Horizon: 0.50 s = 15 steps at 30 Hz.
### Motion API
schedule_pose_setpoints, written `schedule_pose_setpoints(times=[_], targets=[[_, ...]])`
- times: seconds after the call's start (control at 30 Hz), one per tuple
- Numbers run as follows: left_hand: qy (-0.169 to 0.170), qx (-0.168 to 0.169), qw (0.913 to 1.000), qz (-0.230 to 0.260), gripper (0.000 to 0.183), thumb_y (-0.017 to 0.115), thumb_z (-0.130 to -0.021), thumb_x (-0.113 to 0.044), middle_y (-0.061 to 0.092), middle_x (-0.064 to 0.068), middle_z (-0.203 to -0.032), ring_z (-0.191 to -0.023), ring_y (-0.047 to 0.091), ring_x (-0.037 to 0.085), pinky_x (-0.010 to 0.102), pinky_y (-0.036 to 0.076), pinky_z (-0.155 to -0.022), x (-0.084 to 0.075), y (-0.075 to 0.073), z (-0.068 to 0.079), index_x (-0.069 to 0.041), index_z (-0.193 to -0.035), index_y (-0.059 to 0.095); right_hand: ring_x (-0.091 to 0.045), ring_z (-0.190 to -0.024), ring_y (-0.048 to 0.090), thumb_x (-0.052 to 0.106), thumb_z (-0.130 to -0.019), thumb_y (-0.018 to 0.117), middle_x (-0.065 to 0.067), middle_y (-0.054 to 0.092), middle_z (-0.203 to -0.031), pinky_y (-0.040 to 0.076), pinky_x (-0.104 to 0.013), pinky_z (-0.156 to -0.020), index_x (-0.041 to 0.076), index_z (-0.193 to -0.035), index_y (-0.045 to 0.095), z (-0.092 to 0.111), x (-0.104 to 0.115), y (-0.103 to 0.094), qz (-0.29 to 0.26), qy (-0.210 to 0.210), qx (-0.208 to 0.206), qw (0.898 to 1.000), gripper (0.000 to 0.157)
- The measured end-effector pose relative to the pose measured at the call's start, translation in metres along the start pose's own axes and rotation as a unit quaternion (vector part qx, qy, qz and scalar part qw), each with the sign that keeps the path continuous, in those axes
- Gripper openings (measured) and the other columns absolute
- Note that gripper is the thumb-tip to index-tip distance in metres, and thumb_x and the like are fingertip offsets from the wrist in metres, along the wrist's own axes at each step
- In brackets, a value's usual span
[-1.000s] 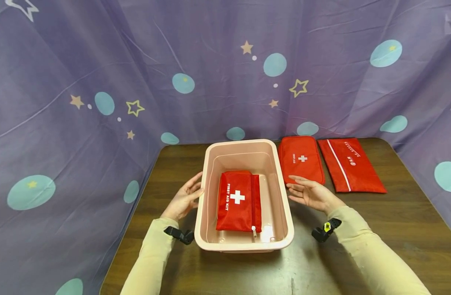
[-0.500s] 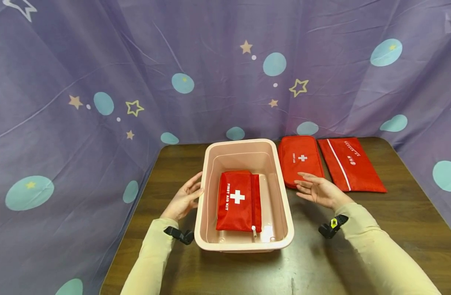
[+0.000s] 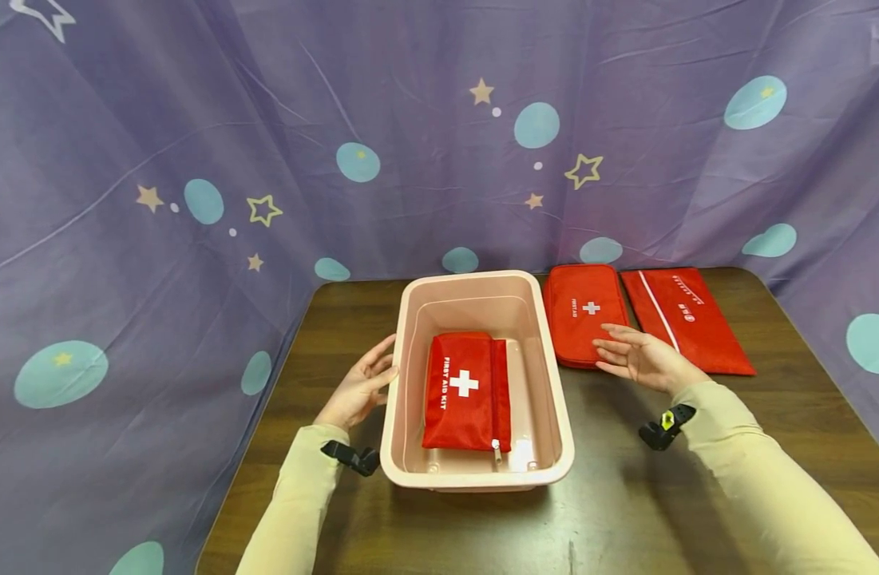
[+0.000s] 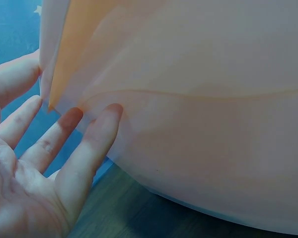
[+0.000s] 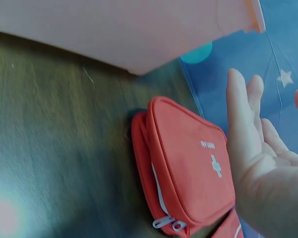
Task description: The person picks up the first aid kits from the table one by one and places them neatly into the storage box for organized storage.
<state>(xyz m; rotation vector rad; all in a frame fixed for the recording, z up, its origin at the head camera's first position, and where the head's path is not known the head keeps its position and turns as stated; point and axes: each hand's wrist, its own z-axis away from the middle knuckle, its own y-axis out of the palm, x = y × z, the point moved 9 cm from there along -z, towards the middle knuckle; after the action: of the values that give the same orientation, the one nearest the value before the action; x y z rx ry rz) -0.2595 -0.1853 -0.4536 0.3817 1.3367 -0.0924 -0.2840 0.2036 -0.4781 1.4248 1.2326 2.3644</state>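
A pale pink plastic bin (image 3: 475,481) stands on the table in the head view. Inside it lies a red first aid kit pouch (image 3: 457,407) with a white cross and a zipper along one side. My left hand (image 3: 360,387) is at the bin's left side, its spread fingers (image 4: 102,131) touching the outer wall in the left wrist view. To the right of the bin hovers my right hand (image 3: 647,359), fingers extended and holding nothing. It is over the near edge of a red zippered first aid case (image 3: 583,291), which the right wrist view shows with two zipper pulls.
A flat red pouch (image 3: 690,319) with a white stripe lies to the right of the case. The wooden table (image 3: 482,535) has rounded far corners. Behind it hangs a purple curtain (image 3: 410,96) with stars and blue ovals.
My right hand has moved right, away from the bin's side. The left hand, bin and red pouches have stayed where they were.
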Motion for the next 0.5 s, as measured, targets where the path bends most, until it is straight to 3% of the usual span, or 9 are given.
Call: schedule_pose_setpoints(times=[0.3,0.5], targets=[[-0.002,-0.001,1.0,0.001,0.065,0.049,-0.096,-0.002,0.054,-0.006,-0.118,-0.1,0.059,0.012,0.035,0.054,-0.075,0.001,0.0,0.001,-0.014,-0.152,0.018,-0.012,-0.094,0.064,0.016,-0.104,0.028,0.0,0.067,-0.1,0.054,-0.032,-0.084,0.019,-0.099,0.06,0.004,0.012,-0.023,0.034,-0.008,-0.047,0.998,0.033],[0.0,0.0,1.0,-0.004,0.065,0.05,-0.096,-0.003,0.053,-0.004,-0.121,-0.102,0.058,0.013,0.036,0.053,-0.076,0.0,0.0,0.001,-0.014,-0.152,0.019,-0.006,-0.091,0.061,0.02,-0.105,0.029,0.009,0.062,-0.097,0.053,-0.029,-0.082,0.018,-0.114,0.041,0.005,0.018,-0.039,0.109,-0.012,-0.087,0.99,0.015]])
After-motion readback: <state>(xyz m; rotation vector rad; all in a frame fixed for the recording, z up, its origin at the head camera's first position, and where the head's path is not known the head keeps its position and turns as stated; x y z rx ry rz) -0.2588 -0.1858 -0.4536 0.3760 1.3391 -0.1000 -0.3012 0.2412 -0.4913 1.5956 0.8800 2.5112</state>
